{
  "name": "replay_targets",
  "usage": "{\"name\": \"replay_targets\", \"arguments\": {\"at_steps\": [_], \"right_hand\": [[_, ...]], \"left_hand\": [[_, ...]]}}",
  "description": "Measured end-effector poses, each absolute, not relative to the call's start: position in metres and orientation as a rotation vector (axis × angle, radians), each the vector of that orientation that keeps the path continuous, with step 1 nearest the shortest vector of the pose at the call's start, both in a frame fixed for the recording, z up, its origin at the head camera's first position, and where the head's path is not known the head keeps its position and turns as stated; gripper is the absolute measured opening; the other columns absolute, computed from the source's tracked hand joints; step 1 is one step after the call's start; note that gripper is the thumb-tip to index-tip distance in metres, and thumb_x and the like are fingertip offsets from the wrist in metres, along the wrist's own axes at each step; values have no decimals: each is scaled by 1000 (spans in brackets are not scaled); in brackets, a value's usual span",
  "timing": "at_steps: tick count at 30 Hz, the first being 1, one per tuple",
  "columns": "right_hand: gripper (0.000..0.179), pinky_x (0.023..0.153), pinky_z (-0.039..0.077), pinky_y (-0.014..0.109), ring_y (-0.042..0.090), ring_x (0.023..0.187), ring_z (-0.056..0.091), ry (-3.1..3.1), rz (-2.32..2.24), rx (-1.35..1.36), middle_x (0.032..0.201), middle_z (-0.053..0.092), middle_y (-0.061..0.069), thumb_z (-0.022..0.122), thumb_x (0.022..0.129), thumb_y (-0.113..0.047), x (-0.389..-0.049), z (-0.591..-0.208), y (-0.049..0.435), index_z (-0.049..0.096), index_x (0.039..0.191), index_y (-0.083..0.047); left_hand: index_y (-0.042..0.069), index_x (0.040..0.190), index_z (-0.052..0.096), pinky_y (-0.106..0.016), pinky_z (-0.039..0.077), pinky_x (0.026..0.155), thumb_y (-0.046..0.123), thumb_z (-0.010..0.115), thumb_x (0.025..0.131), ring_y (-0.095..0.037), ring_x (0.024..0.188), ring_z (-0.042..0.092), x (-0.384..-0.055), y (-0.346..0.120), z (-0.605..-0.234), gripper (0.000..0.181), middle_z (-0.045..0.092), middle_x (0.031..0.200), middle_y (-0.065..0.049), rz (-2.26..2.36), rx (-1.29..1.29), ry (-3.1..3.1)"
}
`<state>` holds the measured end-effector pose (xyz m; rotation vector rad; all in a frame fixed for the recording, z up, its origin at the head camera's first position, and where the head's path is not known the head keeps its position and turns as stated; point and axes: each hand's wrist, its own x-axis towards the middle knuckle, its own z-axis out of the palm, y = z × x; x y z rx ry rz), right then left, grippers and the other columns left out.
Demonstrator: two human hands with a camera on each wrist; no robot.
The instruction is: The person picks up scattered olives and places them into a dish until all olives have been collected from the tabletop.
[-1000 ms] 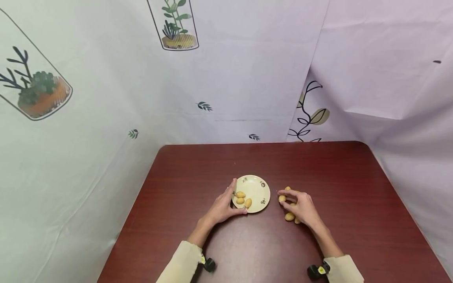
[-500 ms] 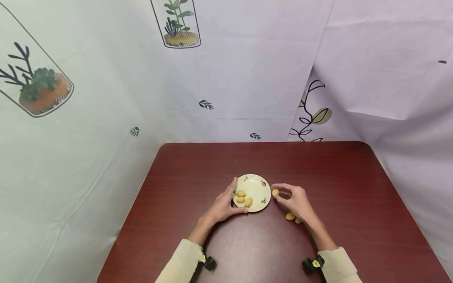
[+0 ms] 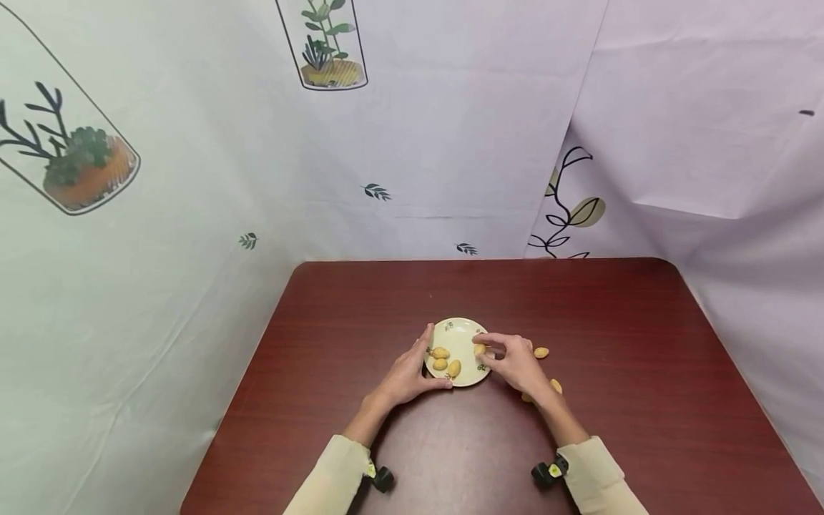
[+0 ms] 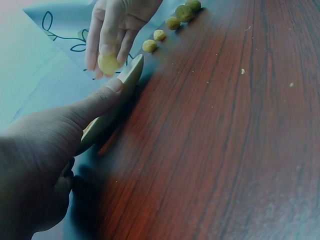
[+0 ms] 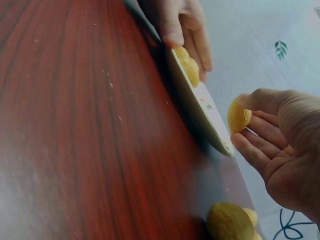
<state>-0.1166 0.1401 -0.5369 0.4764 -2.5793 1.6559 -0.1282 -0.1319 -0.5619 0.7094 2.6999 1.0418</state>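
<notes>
Three yellow fruits (image 3: pixel 440 363) lay on the plate (image 3: pixel 459 343), toward its left side. The left hand (image 3: pixel 405 377), spread wide, touched the rim; the right hand (image 3: pixel 517 363) pinched another fruit (image 3: pixel 479 350) above the right side. More fruits (image 3: pixel 541 352) lay rightward on the table (image 3: pixel 618 343), its far edge well apart.

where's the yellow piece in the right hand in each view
Head: the held yellow piece is in the lower half, slightly right of centre.
Left wrist: upper left.
Right wrist: right of centre, about mid-height.
Shared landmark: the plate, with the left hand at its rim.
</notes>
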Motion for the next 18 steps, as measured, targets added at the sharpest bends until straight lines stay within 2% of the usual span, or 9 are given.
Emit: {"name": "replay_targets", "arguments": {"at_steps": [7,18], "right_hand": [[31,87,62,40,30,108,76,-2635,1594,543,117,78,14,84,88,2,-117,-542,126,79,119,-1],[35,94,59,47,29,118,71,-2732,1422,663,123,77,13,81,90,1,-112,-545,116,77,125,0]], "left_hand": [[9,172,9,-49,27,126,53,88,85,-26,160,20,-128,-132,-560,125,14,177,-12,1031,703,2700],[9,172,9,-50,28,126,51,89,85,-27,160,21,-128,-131,-560,125,15,177,-12,1039,696,2704]]}}
